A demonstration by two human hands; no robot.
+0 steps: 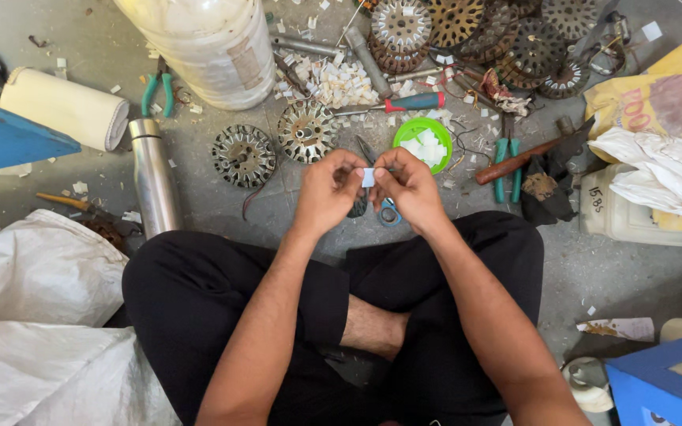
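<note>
Crossed legs in black trousers are sitting nearest, and above them the left hand and right hand are pinching a small white paper slip between their fingers. Scissors are lying just beneath on the floor; farther off, a green lid of white slips is sitting beside round metal stators, with a yellow sack at far right.

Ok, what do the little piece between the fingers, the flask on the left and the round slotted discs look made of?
The small white piece, pinched by the left hand and right hand, looks like thin paper or card: flat, matte. The flask looks like brushed steel, with a silvery sheen. The discs seem dull grey metal with rusty tints.
</note>
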